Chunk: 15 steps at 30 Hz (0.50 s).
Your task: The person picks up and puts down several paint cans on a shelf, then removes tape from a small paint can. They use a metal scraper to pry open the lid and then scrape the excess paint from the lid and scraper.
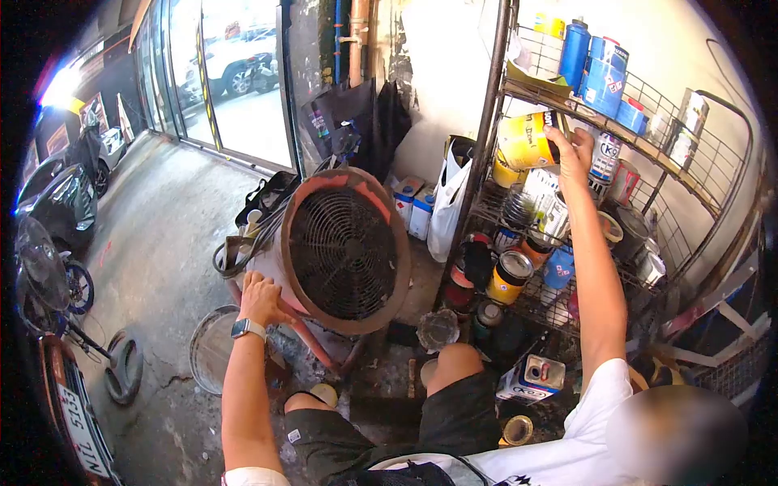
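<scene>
My right hand [574, 148] is raised at the wire shelf and wrapped round a yellow paint can [523, 142] with dark lettering. The can is tilted on its side, just below the upper shelf board. My left hand [263, 300], with a watch on the wrist, grips the red tubular frame [306, 330] of a big drum fan. The fan [350, 253] has a rusty red rim and a dark round grille facing me. Around the right hand stand several other cans, among them a white K92-like tin [605, 155].
Blue containers [604, 77] stand on the upper shelf [608, 121]. Lower down are a yellow can with a dark band [509, 277] and a blue tub [559, 267]. A square tin [532, 378] and a round bucket [215, 348] are on the floor. A white bag [448, 202] hangs beside the rack.
</scene>
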Tool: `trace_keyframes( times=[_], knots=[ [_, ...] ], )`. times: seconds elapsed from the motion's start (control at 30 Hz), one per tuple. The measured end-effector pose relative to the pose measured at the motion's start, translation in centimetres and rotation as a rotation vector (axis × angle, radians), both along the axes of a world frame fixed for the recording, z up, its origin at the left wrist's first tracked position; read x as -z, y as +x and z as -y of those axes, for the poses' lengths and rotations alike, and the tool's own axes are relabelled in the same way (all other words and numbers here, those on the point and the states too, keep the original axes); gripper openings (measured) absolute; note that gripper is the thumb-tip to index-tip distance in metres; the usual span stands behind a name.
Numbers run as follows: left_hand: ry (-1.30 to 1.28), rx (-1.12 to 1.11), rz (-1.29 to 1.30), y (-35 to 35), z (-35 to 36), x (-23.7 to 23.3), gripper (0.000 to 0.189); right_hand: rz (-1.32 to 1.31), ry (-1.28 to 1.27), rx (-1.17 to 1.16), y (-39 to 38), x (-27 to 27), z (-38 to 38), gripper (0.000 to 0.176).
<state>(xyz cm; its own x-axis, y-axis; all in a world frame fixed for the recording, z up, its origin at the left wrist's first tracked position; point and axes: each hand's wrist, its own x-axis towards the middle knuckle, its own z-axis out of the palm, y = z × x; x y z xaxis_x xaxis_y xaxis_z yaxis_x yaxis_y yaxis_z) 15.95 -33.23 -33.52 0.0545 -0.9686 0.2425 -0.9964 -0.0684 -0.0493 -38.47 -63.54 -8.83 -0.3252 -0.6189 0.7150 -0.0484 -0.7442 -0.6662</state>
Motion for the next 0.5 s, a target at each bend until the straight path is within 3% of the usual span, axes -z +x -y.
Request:
trace_keyframes(
  times=[0.07, 0.13, 0.23, 0.33, 0.5],
  knots=[
    [-0.009, 0.008, 0.007, 0.0, -0.1, 0.0, 0.068, 0.044, 0.037, -0.118, -0.6, 0.3, -0.5, 0.093],
    [-0.021, 0.01, 0.011, 0.1, -0.1, 0.1, 0.069, 0.053, 0.025, -0.067, -0.4, 0.6, -1.8, 0.089],
    [-0.024, 0.007, 0.027, 0.3, 0.0, 0.4, 0.069, 0.109, 0.057, -0.245, -0.4, 0.7, -4.0, 0.068],
    [-0.013, 0.007, 0.005, 0.3, 0.1, 0.4, 0.069, 0.041, 0.093, -0.44, -1.0, 1.5, -6.7, 0.064],
    [-0.027, 0.004, -0.001, -0.3, -0.3, -0.1, 0.069, -0.103, 0.124, -0.706, -0.2, 2.8, -11.3, 0.083]
  ],
)
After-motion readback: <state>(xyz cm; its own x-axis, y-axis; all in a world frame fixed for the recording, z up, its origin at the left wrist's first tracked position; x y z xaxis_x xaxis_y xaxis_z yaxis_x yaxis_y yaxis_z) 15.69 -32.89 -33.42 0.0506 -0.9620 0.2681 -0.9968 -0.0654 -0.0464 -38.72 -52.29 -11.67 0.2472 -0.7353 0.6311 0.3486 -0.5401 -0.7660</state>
